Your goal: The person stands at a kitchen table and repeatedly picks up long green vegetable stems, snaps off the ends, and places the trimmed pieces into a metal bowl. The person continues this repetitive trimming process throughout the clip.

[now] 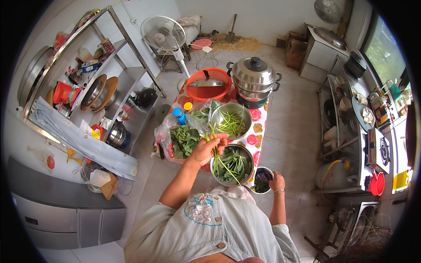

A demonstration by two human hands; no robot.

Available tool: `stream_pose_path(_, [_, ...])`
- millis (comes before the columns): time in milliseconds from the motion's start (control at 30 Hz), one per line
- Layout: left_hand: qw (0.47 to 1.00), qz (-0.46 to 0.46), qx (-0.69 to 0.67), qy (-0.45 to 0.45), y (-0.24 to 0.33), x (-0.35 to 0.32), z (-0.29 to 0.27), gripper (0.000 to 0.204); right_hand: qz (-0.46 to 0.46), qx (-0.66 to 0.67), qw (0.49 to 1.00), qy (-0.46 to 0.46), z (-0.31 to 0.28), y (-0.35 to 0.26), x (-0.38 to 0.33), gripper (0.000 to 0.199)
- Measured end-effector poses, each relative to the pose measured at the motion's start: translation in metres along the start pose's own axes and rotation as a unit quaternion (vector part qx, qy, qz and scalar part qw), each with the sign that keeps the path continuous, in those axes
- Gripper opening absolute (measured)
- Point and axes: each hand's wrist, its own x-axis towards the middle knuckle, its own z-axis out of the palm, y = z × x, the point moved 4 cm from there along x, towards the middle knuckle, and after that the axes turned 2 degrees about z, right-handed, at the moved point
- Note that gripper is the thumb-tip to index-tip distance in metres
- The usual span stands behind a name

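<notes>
Several green stems (pixel 212 129): grasped by your left hand (pixel 206 149).
Your right hand (pixel 277 180): fingers partly hidden, can't tell grip.
Round container (pixel 263 168): shadowed leaves (pixel 262 181).
Near steel bowl (pixel 249 154): green leaves (pixel 231 166).
Far one (pixel 248 118): more stems (pixel 232 123).

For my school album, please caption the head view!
A left hand holds green stems over a metal bowl of leaves.

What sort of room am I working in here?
Most likely a kitchen: there is a single-burner stove at the right, a lidded steel steamer pot on the table, and a steel bowl of green leaves.
</notes>
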Motion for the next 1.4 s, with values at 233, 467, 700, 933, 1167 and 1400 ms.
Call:
stream_pose_path(233, [0.984, -0.036, 0.175, -0.016, -0.009, 0.004, 0.022, 0.034, 0.074, 0.054, 0.992, 0.085, -0.058, -0.061, 0.003, 0.014])
stream_pose_path(467, [0.945, -0.016, 0.322, -0.057, -0.020, 0.008, 0.049, 0.024, -0.029, 0.382, 0.914, 0.131, -0.156, -0.159, 0.009, 0.008])
stream_pose_path(700, [0.885, 0.017, 0.457, -0.084, -0.028, 0.005, 0.071, 0.026, -0.084, 0.435, 0.883, 0.156, -0.176, -0.191, 0.013, 0.007])
stream_pose_path(933, [0.867, 0.031, 0.490, -0.084, -0.029, 0.004, 0.076, 0.026, -0.087, 0.398, 0.897, 0.170, -0.176, -0.194, 0.007, 0.007])
stream_pose_path(1167, [0.846, 0.139, 0.502, -0.110, -0.031, 0.003, 0.078, 0.028, -0.037, 0.487, 0.855, 0.172, -0.155, -0.184, 0.009, 0.004])
stream_pose_path(1400, [0.859, 0.166, 0.485, -0.013, -0.025, 0.000, 0.078, 0.014, -0.026, 0.504, 0.855, 0.119, -0.145, -0.181, 0.009, 0.005])
